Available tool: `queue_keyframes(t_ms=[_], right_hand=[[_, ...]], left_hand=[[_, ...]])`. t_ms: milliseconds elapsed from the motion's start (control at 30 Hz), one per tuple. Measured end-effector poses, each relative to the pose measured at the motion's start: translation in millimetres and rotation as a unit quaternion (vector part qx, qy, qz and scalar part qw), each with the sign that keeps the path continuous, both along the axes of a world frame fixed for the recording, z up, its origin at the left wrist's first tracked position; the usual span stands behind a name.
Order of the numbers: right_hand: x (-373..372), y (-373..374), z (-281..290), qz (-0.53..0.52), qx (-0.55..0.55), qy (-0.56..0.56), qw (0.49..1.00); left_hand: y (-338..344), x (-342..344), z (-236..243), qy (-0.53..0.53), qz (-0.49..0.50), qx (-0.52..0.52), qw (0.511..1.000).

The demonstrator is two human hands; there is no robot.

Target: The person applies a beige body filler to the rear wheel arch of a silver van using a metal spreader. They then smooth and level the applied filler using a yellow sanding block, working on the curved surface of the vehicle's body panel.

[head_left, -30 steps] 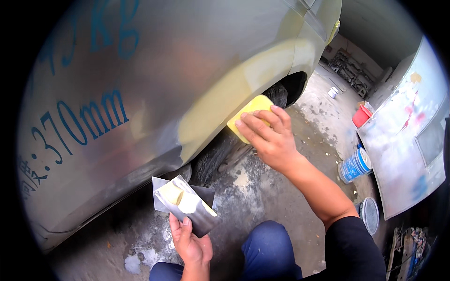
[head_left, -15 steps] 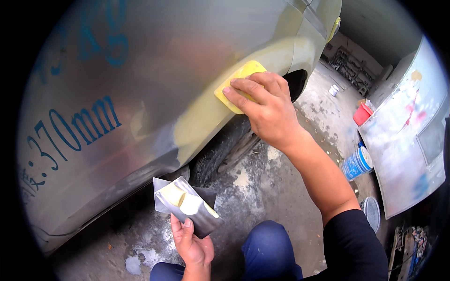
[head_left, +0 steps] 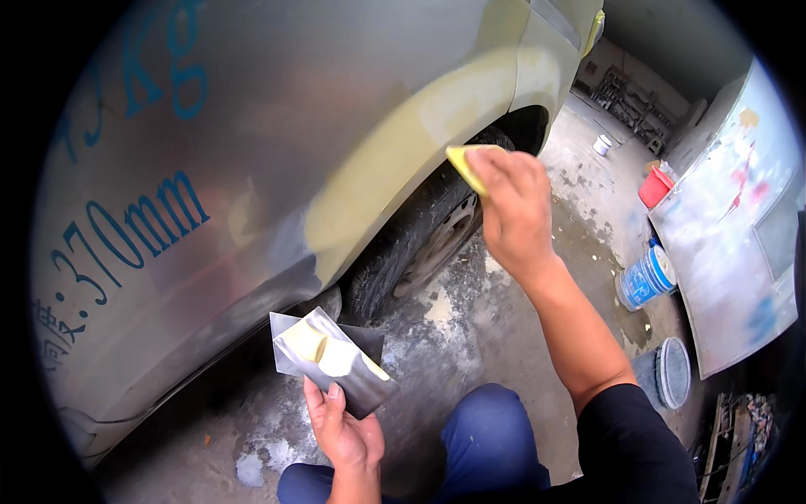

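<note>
1. The right hand (head_left: 514, 210) is gripping a yellow spreader (head_left: 467, 163), fingers wrapped over its back, and is pressing its edge against the wheel arch (head_left: 437, 126) just above the tyre (head_left: 420, 235).
2. The left hand (head_left: 346, 424) is holding a stack of thin metal mixing plates (head_left: 336, 363) low and close to the body, thumb on top, fingers underneath; the plates are carrying pale yellow filler putty (head_left: 323, 351) in two soft blobs.
3. The plates are sitting tilted toward the hand, so the putty is at risk of sliding off onto the dusty concrete floor (head_left: 504, 336) below the right forearm.
4. The spreader is working near the arch's lip; too much pressure there is likely to scrape filler off the curve or drop it onto the tyre directly beneath the right hand.
5. The putty, being left exposed, may be stiffening on the plates, in my judgement, which would leave drag marks.
6. The car panel (head_left: 252, 168) ahead of the left hand is looking dull, sanded grey metal, with a matt yellow-green filler band following the arch.
7. To the right of the right arm, a blue-and-white bucket (head_left: 645, 277), a red container (head_left: 655, 186) and a leaning grey sheet (head_left: 730, 244) are standing.
</note>
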State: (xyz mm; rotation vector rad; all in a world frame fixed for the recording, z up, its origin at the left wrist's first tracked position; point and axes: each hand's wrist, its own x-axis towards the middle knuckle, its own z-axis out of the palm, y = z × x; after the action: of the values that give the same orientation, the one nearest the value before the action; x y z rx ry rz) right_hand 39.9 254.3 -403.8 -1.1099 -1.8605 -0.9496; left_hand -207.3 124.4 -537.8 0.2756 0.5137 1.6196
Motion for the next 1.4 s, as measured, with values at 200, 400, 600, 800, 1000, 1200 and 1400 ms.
queue_keyframes(t_ms=[200,400,600,800,1000,1200,1400], right_hand=[[-34,18,-10,-0.01,0.007,0.072,0.997],[-74,-8,-75,0.006,-0.081,0.014,0.997],[-70,-41,-81,0.168,-0.217,0.155,0.949],[-51,-82,-78,0.208,-0.267,0.214,0.916],[-49,-90,-70,0.192,-0.243,0.024,0.951],[-78,-93,-58,0.22,-0.257,-0.055,0.939],[-57,-108,-70,0.218,-0.345,-0.136,0.903]], left_hand=[[-4,-8,-8,0.017,0.024,0.008,1.0],[-3,-7,-8,0.032,0.035,0.005,0.999],[-3,-9,-7,0.043,0.038,0.003,0.998],[-2,-6,-6,0.042,0.045,0.024,0.998],[-4,0,-2,0.059,0.067,0.041,0.995],[-8,7,3,0.075,0.051,0.064,0.994],[-5,7,-7,0.126,0.054,0.069,0.988]])
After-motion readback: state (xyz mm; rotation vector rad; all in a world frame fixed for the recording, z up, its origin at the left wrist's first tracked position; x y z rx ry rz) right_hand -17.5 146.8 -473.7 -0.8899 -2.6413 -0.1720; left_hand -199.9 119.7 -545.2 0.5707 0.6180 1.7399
